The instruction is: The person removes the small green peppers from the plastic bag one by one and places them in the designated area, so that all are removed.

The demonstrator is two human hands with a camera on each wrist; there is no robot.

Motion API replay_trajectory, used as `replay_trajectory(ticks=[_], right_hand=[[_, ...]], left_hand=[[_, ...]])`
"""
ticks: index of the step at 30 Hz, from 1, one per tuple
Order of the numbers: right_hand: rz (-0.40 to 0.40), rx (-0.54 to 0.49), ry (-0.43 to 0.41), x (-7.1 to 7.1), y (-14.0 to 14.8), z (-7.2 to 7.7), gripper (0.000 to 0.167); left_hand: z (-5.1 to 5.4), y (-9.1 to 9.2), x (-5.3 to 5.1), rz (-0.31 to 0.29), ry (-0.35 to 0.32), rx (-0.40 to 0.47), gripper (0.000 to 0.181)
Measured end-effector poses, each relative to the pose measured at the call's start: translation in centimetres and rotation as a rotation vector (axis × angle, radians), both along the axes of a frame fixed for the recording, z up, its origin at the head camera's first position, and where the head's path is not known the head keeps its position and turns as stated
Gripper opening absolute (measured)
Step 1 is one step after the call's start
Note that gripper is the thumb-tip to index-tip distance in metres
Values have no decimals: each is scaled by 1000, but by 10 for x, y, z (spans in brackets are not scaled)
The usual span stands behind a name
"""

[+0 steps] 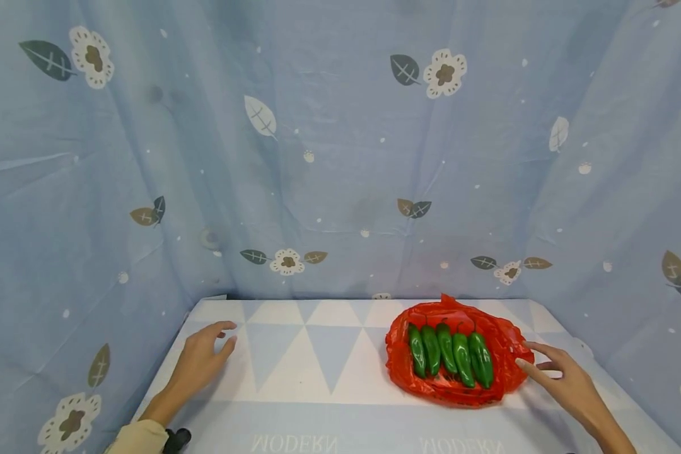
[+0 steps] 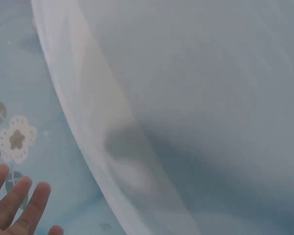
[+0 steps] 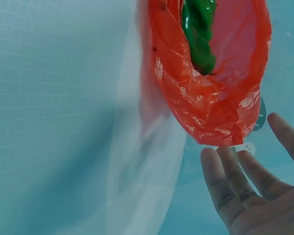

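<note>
Several green peppers (image 1: pixel 445 353) lie side by side in a red plastic bag (image 1: pixel 400 372) on the right half of the table. At the bag's right edge is my right hand (image 1: pixel 567 384), fingers apart and holding nothing; in the right wrist view the hand (image 3: pixel 259 196) is close to the edge of the red bag (image 3: pixel 206 107), and whether it touches cannot be told. My left hand (image 1: pixel 198 359) hovers over the table's left side, fingers loosely bent and empty. The left wrist view shows the spread fingers of that hand (image 2: pixel 19 210).
The table (image 1: pixel 295 416) has a triangle pattern and printed lettering near its front. A blue curtain (image 1: pixel 340 157) with flowers and leaves hangs behind it and on both sides. A small black object (image 1: pixel 176 439) shows beside the left sleeve (image 1: pixel 139 438).
</note>
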State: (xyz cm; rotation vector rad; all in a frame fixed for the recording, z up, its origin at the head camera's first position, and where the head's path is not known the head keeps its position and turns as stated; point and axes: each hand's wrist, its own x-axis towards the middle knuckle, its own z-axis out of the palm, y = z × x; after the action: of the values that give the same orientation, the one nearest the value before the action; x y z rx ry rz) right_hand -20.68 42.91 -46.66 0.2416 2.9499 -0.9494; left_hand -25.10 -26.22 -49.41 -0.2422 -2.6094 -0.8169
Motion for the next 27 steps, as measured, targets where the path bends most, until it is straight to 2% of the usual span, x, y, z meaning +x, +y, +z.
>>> replay_trajectory(ticks=[4, 10, 14, 19, 23, 27], right_hand=[[23, -46, 9, 1, 3, -6, 85], [26, -112, -33, -3, 5, -15, 87], [27, -133, -48, -3, 6, -20, 87], [10, -132, -58, -5, 7, -21, 90], [10, -139, -70, -7, 7, -23, 91], [11, -148, -83, -9, 10, -27, 91]], left_hand=[[3, 13, -4, -36, -16, 82, 30], [12, 32, -14, -59, 4, 197, 26], [15, 47, -19, -79, -53, 247, 26], [14, 71, -25, -110, -106, 288, 26], [14, 87, -28, -169, -110, 313, 24], [15, 103, -28, -253, -127, 331, 21]])
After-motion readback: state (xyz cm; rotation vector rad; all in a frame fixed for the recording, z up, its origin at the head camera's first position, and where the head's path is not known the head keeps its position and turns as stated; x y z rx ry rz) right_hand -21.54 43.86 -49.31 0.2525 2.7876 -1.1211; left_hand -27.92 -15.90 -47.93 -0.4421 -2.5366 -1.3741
